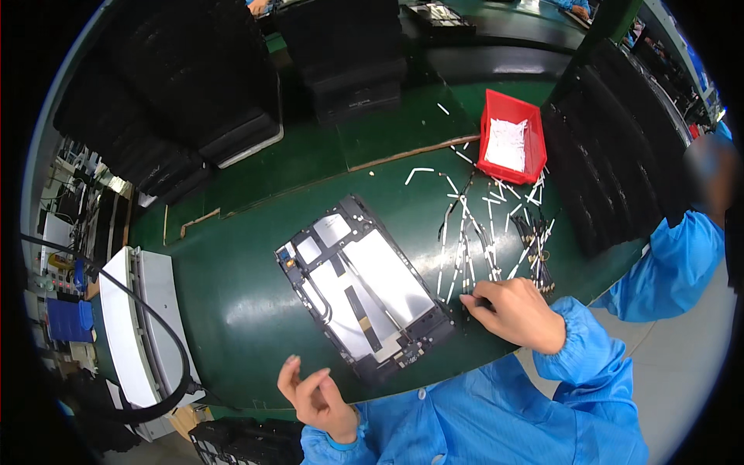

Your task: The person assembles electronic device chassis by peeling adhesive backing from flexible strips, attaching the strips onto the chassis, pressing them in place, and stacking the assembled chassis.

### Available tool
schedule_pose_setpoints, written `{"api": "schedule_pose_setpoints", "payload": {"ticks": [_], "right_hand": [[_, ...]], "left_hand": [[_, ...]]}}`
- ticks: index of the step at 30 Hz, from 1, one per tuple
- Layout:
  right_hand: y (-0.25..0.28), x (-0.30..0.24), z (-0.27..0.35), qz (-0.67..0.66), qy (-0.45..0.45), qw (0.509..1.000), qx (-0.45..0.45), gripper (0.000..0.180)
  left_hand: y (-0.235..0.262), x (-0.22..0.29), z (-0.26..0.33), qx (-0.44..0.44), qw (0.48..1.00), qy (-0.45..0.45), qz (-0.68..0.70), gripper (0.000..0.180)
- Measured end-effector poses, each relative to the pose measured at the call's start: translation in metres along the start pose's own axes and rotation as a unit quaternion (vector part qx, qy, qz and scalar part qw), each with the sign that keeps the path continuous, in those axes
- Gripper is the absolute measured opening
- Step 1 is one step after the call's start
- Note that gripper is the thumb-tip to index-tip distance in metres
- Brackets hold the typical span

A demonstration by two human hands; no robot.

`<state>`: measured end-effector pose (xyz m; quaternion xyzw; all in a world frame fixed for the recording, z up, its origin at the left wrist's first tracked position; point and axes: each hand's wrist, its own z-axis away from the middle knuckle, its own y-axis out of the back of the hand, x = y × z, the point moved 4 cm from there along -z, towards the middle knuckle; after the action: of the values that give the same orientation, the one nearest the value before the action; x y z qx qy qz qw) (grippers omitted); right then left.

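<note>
A flat black device frame [432,280] with silvery panels, dark strips and small circuit parts lies tilted on the green table. My left hand [316,397] is in front of its lower left corner, fingers apart and loosely curled, holding nothing. To the right of the frame, my right hand [518,311] is closed in a pinch at the near end of a spread of thin dark cables [465,248] with white pieces on them. What sits between its fingertips is too small and dark to make out. A bundle of similar cables [536,256] lies just beyond that hand.
A red bin [488,159] holding white strips stands at the back right, with loose strips around it. Tall black stacks [612,147] rise at right and back left [170,85]. A white-grey unit [147,318] stands left, near a black hoop [184,349]. Another person's blue sleeve [666,267] is at right.
</note>
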<state>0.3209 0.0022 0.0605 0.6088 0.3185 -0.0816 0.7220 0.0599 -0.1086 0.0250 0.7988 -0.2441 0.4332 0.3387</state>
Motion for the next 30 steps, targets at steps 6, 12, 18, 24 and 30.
{"api": "schedule_pose_setpoints", "payload": {"ticks": [6, 12, 18, 24, 30], "right_hand": [[-0.029, 0.021, -0.015, 0.082, -0.046, 0.995, -0.045, 0.025], [-0.028, 0.032, -0.013, 0.056, -0.045, 0.995, -0.071, 0.021], [0.012, 0.022, 0.005, -0.237, -0.017, 0.958, -0.163, 0.013], [0.015, -0.017, 0.034, -0.367, 0.109, 0.865, -0.325, 0.008], [0.007, -0.026, 0.028, -0.334, 0.056, 0.919, -0.204, 0.008]], "left_hand": [[-0.022, 0.035, 0.028, -0.134, 0.983, -0.051, 0.113, 0.008], [-0.075, 0.059, 0.067, -0.476, 0.826, 0.151, 0.263, 0.017], [-0.088, 0.063, 0.061, -0.483, 0.744, 0.299, 0.35, 0.034], [-0.106, 0.065, 0.021, -0.476, 0.751, 0.279, 0.363, 0.024], [-0.08, 0.057, 0.007, -0.382, 0.818, 0.268, 0.338, 0.016]]}}
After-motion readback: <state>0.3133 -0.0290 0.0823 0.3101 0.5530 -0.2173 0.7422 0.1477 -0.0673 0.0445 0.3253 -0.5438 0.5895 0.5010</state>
